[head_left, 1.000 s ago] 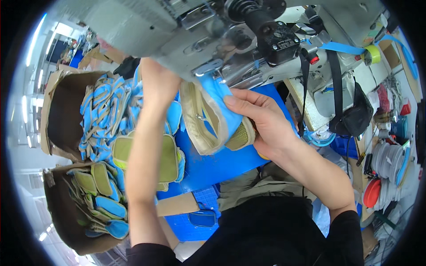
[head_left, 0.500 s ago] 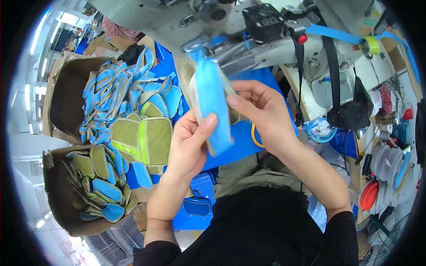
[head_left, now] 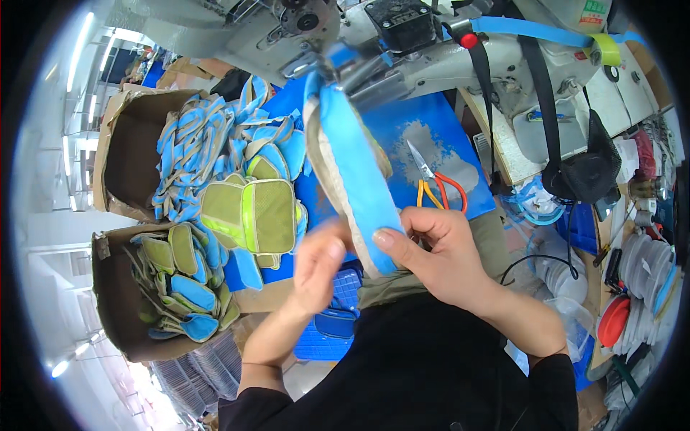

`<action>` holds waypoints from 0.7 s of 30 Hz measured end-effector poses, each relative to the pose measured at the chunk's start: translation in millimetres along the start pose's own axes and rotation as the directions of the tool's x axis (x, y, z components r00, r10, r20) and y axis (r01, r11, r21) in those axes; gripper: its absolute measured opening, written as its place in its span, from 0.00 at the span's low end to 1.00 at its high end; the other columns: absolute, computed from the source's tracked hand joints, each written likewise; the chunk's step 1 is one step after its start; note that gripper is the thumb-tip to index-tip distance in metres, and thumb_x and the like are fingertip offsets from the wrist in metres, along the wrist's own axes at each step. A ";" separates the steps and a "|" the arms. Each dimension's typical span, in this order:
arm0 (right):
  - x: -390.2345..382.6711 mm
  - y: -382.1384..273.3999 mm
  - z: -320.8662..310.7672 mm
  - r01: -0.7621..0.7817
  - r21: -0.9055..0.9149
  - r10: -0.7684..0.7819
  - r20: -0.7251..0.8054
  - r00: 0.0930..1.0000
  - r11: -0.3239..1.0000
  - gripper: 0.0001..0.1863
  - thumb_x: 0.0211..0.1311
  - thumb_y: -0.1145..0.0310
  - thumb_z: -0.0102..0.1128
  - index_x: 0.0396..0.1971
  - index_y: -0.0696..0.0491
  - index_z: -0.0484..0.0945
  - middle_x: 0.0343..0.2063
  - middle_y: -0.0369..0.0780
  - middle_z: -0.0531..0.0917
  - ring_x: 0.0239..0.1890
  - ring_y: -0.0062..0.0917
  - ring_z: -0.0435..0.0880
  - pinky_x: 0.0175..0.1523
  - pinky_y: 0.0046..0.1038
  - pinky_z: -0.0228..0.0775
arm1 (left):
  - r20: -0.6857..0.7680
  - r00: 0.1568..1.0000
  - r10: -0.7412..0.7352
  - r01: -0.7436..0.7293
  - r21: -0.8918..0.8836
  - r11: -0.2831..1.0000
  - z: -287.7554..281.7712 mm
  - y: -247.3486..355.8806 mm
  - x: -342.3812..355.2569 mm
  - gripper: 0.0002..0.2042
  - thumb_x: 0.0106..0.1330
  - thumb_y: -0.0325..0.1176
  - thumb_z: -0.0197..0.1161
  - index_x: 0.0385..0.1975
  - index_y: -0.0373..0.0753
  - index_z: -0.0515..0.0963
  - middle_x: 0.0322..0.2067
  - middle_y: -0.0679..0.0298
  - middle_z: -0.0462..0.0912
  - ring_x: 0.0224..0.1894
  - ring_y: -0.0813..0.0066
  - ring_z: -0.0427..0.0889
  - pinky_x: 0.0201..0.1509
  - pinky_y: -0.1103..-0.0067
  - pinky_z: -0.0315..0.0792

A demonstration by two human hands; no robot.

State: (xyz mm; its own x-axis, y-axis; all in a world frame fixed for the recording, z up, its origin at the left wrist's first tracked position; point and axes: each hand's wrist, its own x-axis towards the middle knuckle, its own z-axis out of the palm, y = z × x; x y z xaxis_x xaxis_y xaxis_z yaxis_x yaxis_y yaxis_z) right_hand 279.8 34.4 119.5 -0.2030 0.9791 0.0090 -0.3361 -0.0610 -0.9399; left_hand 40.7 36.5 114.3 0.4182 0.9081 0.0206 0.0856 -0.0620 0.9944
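Observation:
A long blue fabric strip with pale edging (head_left: 357, 169) hangs from the sewing machine's head (head_left: 305, 32), its lower end between my hands. My right hand (head_left: 447, 253) pinches that end, thumb on top. To the left of the strip is my left hand (head_left: 320, 262), with fingers curled and smeared by motion; whether it grips the edge is unclear. Behind the strip, olive-and-beige fabric shows in part. Scissors with orange and yellow handles (head_left: 435, 179) lie to the right on the blue table surface (head_left: 388, 118).
Left of the table, one cardboard box (head_left: 115, 169) borders a heap of blue-grey strips (head_left: 194, 154). Another box (head_left: 115, 309) holds olive and blue pieces. Stitched olive pieces (head_left: 251, 215) lie nearby. Black straps (head_left: 543, 108) and a blue tape (head_left: 532, 29) run at the right.
The strip's lower end has come down and toward me with my right hand. My left hand has moved lower, off the strip's face. The scissors now show fully.

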 end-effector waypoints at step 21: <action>29.7 -27.6 22.1 0.306 -0.107 -0.292 0.128 0.948 0.946 0.16 0.65 0.65 0.71 0.21 0.57 0.78 0.16 0.40 0.77 0.15 0.29 0.73 0.22 0.30 0.60 | -0.267 0.587 0.765 -0.393 0.732 0.557 -16.5 30.4 128.4 0.10 0.58 0.19 0.77 0.38 0.32 0.84 0.30 0.61 0.85 0.31 0.78 0.80 0.39 0.83 0.74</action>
State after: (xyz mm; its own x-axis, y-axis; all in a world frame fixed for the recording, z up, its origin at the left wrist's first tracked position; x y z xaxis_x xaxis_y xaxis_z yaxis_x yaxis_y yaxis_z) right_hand 262.8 60.8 153.3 -0.2115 0.9211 0.3270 -0.2820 0.2629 -0.9227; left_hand 82.1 158.1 148.9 0.0697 0.5959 0.8001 0.5455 -0.6942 0.4695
